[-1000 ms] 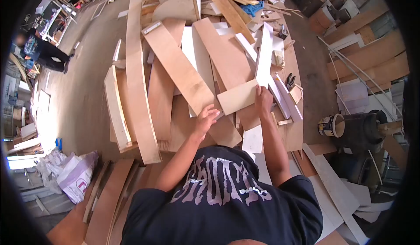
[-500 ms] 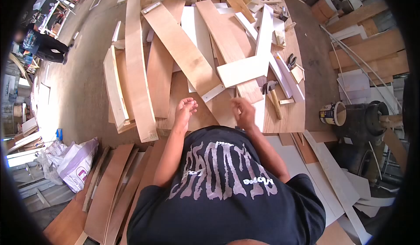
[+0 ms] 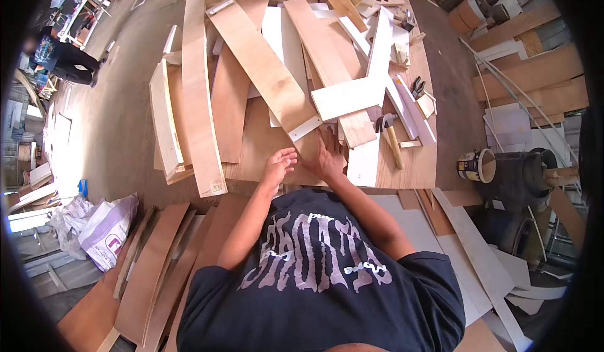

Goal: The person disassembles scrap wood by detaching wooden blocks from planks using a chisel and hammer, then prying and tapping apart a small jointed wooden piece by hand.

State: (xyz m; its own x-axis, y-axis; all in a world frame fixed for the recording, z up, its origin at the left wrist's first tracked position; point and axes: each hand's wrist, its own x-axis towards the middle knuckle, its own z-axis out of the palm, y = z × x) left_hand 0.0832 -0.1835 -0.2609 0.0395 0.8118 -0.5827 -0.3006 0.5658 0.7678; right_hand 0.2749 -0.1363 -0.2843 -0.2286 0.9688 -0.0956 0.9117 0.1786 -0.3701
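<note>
My left hand (image 3: 280, 165) hovers by the near edge of the wooden worktable (image 3: 242, 174). Its fingers are loosely bent and hold nothing. Beside it, my right hand (image 3: 328, 158) is stretched out, fingers apart, over the tabletop just below the end of a long plywood board (image 3: 267, 69) that has a white strip across its near end. Whether the fingertips touch the wood I cannot tell. Right of that hand lie a second plywood board (image 3: 330, 72), a white board (image 3: 349, 99) across it, and a claw hammer (image 3: 392, 143) with a wooden handle.
Pliers (image 3: 418, 88) rest on the table's right side. A long narrow plank (image 3: 195, 88) and a wooden frame piece (image 3: 165, 119) lie at left. Stacked boards (image 3: 151, 270) stand below left, near a white sack (image 3: 112, 232). A bucket (image 3: 476, 165) sits right; a person (image 3: 63, 59) stands far left.
My right hand has moved left and forward, its bent fingers opening out over the table. My left hand has shifted slightly right and down, closer to it. The boards stay put.
</note>
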